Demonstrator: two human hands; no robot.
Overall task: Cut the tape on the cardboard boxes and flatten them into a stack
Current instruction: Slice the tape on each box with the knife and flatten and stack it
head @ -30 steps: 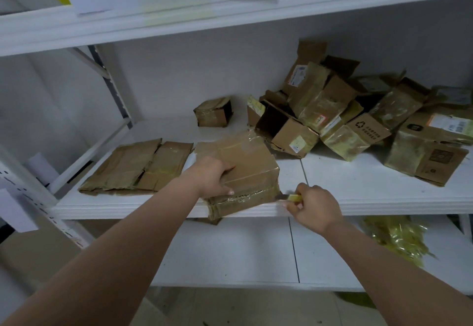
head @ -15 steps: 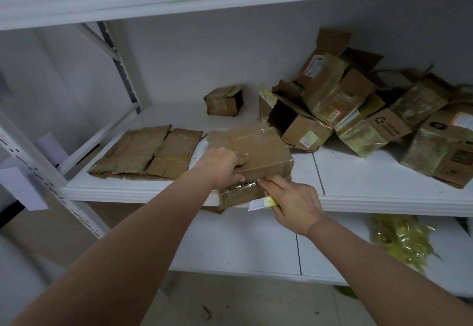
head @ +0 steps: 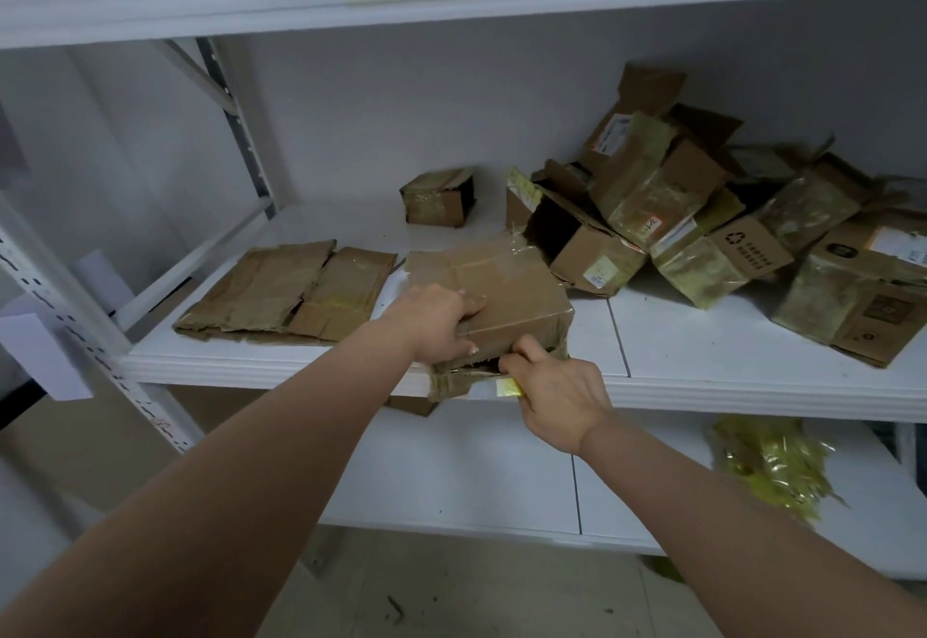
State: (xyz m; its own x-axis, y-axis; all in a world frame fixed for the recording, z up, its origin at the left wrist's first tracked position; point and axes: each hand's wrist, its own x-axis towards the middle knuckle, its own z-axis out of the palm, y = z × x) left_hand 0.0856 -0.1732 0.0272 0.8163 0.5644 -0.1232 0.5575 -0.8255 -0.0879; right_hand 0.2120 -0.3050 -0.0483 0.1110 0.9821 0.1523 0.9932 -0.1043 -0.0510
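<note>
- Your left hand [head: 434, 319] presses flat on the box [head: 494, 294].
- Your right hand [head: 554, 389] grips the cutter [head: 507, 386] at 6 o'clock.
- Likely light, soft card; hold the top.

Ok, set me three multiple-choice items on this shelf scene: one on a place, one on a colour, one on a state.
1. Where do the flattened boxes lie?
A. left of the held box
B. on the floor
C. on the top shelf

2. What colour is the cutter?
A. red
B. yellow
C. black

3. How is the box at the shelf edge?
A. lying untouched
B. fully flattened
C. pressed by the left hand

A: they lie flat on the shelf's left part.
B: yellow shows beside the right hand.
C: fingers rest on its top.
</note>
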